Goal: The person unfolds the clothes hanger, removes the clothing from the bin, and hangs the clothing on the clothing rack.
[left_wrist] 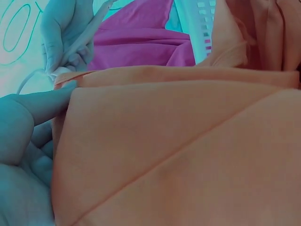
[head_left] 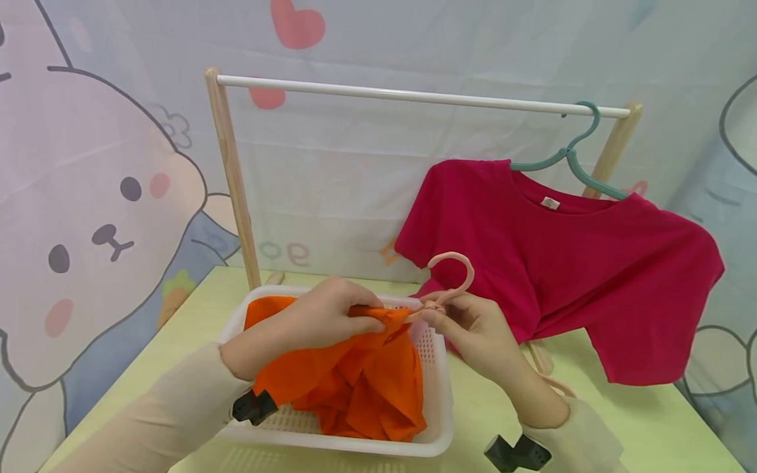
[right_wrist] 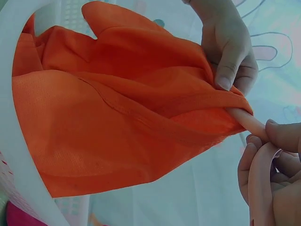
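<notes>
My left hand (head_left: 334,312) pinches the neckline edge of an orange shirt (head_left: 378,387) between thumb and fingers. In my right hand (head_left: 473,332) is a pink clothes hanger (head_left: 458,257), gripped near the base of its hook. One arm of the hanger (right_wrist: 251,123) runs inside the shirt's neck opening, as the right wrist view shows; its far end is hidden by the cloth. Most of the shirt hangs bunched over and in a white plastic basket (head_left: 445,394). Close up in the left wrist view, orange fabric (left_wrist: 178,141) fills the frame beside my left thumb.
A wooden rack with a white rail (head_left: 378,94) stands behind the basket. On its right end, a magenta T-shirt (head_left: 550,256) hangs from a green hanger (head_left: 582,174) and drapes close to my right hand. Another pink hanger (head_left: 557,385) shows partly beneath my right forearm on the table (head_left: 479,420).
</notes>
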Demonstrator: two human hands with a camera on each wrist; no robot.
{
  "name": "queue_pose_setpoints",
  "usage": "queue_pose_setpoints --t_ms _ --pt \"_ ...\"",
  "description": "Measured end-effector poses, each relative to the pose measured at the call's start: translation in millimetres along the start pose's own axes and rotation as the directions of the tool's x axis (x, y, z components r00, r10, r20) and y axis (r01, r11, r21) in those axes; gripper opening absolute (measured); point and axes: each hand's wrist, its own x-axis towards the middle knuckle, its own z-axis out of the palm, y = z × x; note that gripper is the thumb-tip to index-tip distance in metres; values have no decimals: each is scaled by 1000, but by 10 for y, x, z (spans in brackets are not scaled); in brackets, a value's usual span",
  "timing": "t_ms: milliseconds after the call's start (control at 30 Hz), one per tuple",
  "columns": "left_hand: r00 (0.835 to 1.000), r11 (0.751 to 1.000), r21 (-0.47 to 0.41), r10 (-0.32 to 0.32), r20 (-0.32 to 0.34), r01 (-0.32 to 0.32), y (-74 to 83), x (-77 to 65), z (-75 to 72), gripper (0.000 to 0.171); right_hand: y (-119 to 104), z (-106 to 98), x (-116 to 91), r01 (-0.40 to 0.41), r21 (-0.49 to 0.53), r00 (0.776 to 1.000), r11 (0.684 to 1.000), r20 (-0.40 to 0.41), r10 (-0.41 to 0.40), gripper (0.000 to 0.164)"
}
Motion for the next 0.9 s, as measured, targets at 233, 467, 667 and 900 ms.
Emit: queue_pose_setpoints --t_ms 233,467,667,900 --pt "997 998 -38 50 -58 -53 29 26 70 11 9 42 14 31 39 999 999 9 -31 8" --pt "993 993 -87 78 -83 -86 49 61 114 13 25 71 28 57 32 998 998 15 -57 8" --pt "994 989 -131 58 -91 -69 88 94 121 7 0 77 60 88 -8 996 996 13 -87 9" --pt "991 984 -161 54 -126 -74 135 112 114 8 -35 87 101 113 -5 994 994 9 -113 8"
